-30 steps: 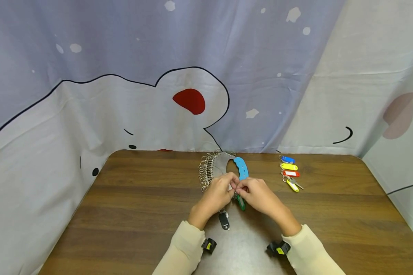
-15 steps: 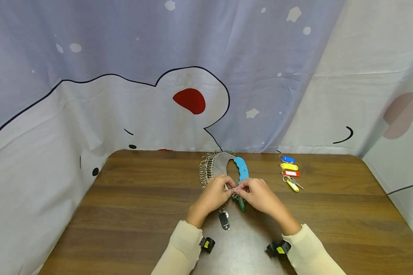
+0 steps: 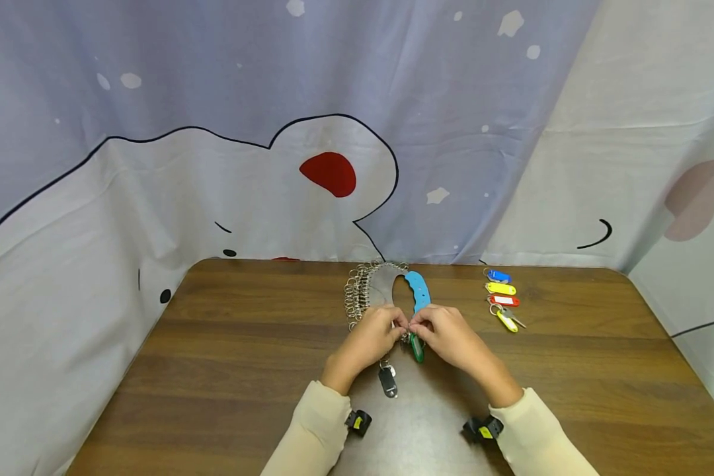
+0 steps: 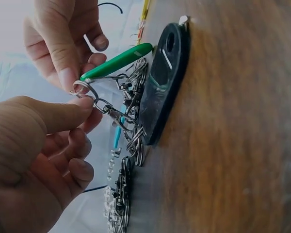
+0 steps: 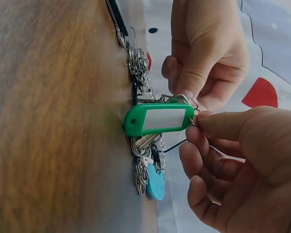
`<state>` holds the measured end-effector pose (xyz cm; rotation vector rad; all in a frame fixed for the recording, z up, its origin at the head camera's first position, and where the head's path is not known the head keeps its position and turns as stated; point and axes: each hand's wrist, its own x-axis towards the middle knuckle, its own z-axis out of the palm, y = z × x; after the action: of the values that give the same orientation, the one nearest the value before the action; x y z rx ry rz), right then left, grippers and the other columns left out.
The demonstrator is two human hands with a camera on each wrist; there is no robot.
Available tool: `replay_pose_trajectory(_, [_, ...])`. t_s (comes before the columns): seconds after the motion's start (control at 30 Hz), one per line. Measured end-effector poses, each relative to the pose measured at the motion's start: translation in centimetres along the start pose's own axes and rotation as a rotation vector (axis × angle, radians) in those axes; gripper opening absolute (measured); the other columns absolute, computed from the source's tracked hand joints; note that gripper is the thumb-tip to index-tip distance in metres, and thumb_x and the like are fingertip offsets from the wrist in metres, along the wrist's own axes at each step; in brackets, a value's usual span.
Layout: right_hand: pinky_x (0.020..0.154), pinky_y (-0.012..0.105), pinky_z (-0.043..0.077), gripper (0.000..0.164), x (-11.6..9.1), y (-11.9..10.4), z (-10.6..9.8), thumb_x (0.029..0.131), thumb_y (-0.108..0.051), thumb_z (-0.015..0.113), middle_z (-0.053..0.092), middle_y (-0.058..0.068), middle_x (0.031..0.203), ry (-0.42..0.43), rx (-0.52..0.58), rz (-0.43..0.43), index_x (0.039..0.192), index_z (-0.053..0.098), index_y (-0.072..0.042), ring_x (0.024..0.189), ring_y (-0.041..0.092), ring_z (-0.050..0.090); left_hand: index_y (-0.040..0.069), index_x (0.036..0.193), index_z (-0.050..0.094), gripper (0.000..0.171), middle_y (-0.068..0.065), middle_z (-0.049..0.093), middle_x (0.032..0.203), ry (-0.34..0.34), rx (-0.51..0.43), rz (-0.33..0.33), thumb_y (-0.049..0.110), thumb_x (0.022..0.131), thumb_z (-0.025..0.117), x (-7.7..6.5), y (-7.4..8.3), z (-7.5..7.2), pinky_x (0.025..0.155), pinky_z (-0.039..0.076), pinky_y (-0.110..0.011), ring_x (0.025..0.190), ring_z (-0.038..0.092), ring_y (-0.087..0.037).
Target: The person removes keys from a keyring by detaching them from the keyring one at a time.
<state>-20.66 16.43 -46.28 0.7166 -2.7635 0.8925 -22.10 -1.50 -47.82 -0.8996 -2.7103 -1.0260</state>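
Note:
My left hand (image 3: 373,334) pinches a metal split ring (image 4: 85,90) between thumb and forefinger. A swivel clasp (image 4: 114,115) links that ring to the bunch of rings below. Opposite it, my right hand (image 3: 446,334) pinches the small ring end of a green key tag (image 5: 160,119) with a white label. The fingertips of both hands meet at the split ring. Beneath and behind them lies a crescent-shaped metal key holder (image 3: 383,283) with a blue handle (image 3: 418,291), many rings and clasps along its outer edge. A black key tag (image 3: 387,381) hangs from its near end.
To the right on the wooden table (image 3: 571,370) lie a blue key tag (image 3: 499,276), a yellow tag (image 3: 501,289), a red tag (image 3: 504,301) and another yellow tag (image 3: 507,322) with a key. A patterned curtain (image 3: 262,198) stands along the table's back edge.
My left fingertips have dropped slightly and stay close to the right ones. The green key tag has shifted up a little. The other tags and the key holder have not moved.

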Motion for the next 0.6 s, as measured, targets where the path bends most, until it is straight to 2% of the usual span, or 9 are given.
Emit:
replay_pose_trajectory(0.27, [0.059, 0.029, 0.05, 0.011, -0.07, -0.05, 0.01, 0.089, -0.018, 0.069, 0.068, -0.007, 0.07, -0.061, 0.067, 0.044, 0.079, 0.071, -0.015, 0.063, 0.005, 0.055, 0.008, 0.088, 0.071, 0.004, -0.001, 0.068, 0.087, 0.013, 0.03, 0.034, 0.005, 0.086, 0.069, -0.1, 0.29, -0.05, 0.072, 0.052, -0.028, 0.078, 0.059, -0.013])
replay_pose_trajectory(0.43, [0.058, 0.028, 0.048, 0.013, -0.08, 0.05, -0.02, 0.089, -0.018, 0.068, 0.07, -0.004, 0.071, -0.088, 0.127, 0.071, 0.078, 0.071, -0.014, 0.061, 0.006, 0.055, 0.01, 0.087, 0.07, 0.006, -0.001, 0.068, 0.087, 0.038, 0.038, 0.045, 0.004, 0.086, 0.068, -0.1, 0.3, -0.06, 0.071, 0.053, -0.028, 0.078, 0.061, -0.015])
replay_pose_trajectory(0.53, [0.057, 0.028, 0.048, 0.013, -0.06, 0.1, -0.02, 0.089, -0.019, 0.068, 0.07, -0.004, 0.07, -0.094, 0.136, 0.078, 0.077, 0.071, -0.013, 0.061, 0.006, 0.054, 0.01, 0.085, 0.069, 0.005, -0.001, 0.067, 0.084, 0.062, 0.046, 0.026, 0.006, 0.084, 0.07, -0.07, 0.33, -0.09, 0.069, 0.052, -0.027, 0.077, 0.06, -0.016])
replay_pose_trajectory(0.6, [0.057, 0.028, 0.048, 0.013, -0.02, 0.11, -0.01, 0.089, -0.019, 0.068, 0.069, -0.004, 0.069, -0.093, 0.134, 0.08, 0.078, 0.072, -0.012, 0.061, 0.006, 0.054, 0.01, 0.081, 0.068, 0.006, -0.002, 0.065, 0.081, 0.07, 0.041, -0.011, 0.008, 0.083, 0.073, -0.05, 0.39, -0.17, 0.066, 0.052, -0.026, 0.074, 0.059, -0.014])
